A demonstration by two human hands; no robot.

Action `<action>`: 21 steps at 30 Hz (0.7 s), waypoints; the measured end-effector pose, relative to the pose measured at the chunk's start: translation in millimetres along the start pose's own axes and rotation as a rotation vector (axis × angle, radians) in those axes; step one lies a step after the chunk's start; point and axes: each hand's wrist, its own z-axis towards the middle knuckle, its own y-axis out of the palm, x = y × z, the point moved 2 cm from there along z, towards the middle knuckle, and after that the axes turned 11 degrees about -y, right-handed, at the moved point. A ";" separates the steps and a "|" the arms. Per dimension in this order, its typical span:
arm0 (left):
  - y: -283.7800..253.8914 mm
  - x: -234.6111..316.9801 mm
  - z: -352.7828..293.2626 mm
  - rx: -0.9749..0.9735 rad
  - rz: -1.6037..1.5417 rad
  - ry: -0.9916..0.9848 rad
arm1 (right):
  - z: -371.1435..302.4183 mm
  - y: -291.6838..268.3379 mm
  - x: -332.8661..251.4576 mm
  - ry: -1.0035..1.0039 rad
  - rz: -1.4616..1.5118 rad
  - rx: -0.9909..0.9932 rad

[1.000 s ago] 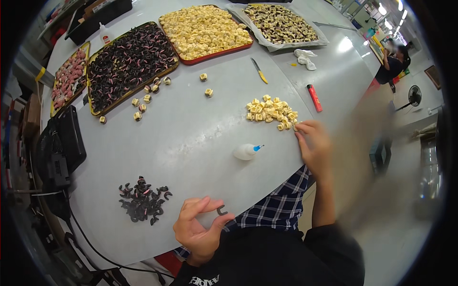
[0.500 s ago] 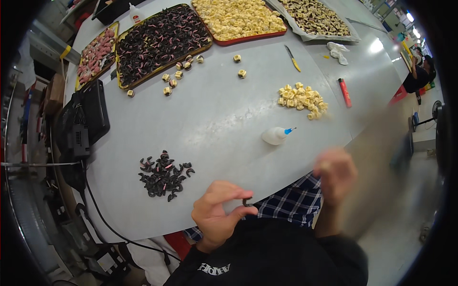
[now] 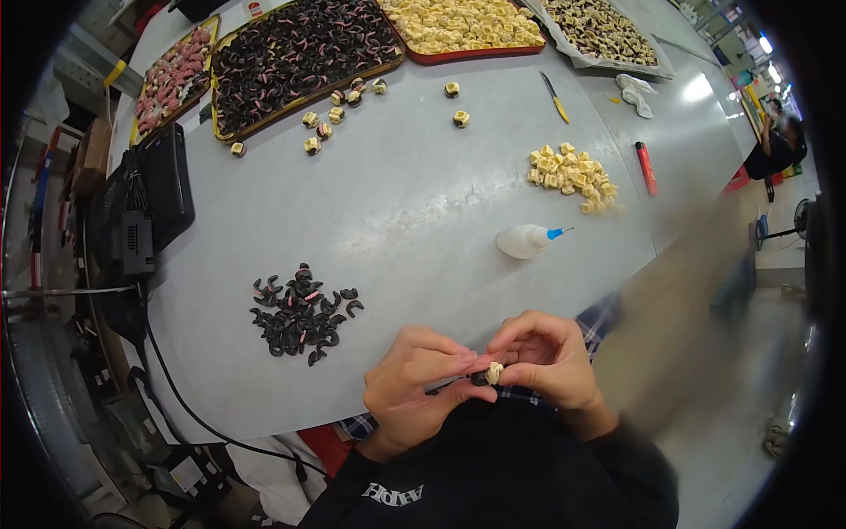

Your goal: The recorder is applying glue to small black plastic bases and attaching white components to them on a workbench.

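Over the near edge of the table my left hand [image 3: 416, 381] pinches a small black curved piece [image 3: 478, 378] between thumb and fingertips. Against it my right hand [image 3: 553, 360] holds a small cream piece [image 3: 494, 373], also in a pinch. The two pieces touch; fingertips partly cover both. To the left lies a loose pile of black curved pieces [image 3: 300, 319], some with pink parts. A heap of cream pieces [image 3: 573, 176] sits farther off on the right. Between that heap and my hands a white squeeze bottle [image 3: 524, 241] with a blue needle tip lies on its side.
Along the far side stand a tray of black pieces [image 3: 304, 66], a tray of cream pieces [image 3: 463, 26] and a lined tray of joined pieces [image 3: 604, 31]. A yellow-handled knife [image 3: 556, 99], red tube [image 3: 646, 167] and dark monitor [image 3: 167, 189] lie around. Several joined pieces [image 3: 336, 115] are scattered.
My right hand has come in from the right with a cream piece and now meets my left hand, bringing the cream piece against the black one.
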 end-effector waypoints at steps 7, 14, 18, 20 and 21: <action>0.2 1.2 4.0 -0.054 0.183 0.132 | 7.0 -6.4 -1.9 0.133 0.015 -0.088; 6.6 5.3 5.4 -0.038 0.425 0.298 | 9.8 -2.2 -5.3 0.180 0.007 -0.174; 5.1 3.7 2.0 0.162 0.328 0.258 | 8.4 2.3 -4.6 0.169 0.022 -0.081; 1.4 4.3 1.3 0.153 0.328 0.243 | 9.0 4.2 -3.3 0.163 0.033 -0.032; -1.5 4.6 1.2 0.144 0.330 0.228 | 10.2 5.4 -2.6 0.124 0.041 -0.029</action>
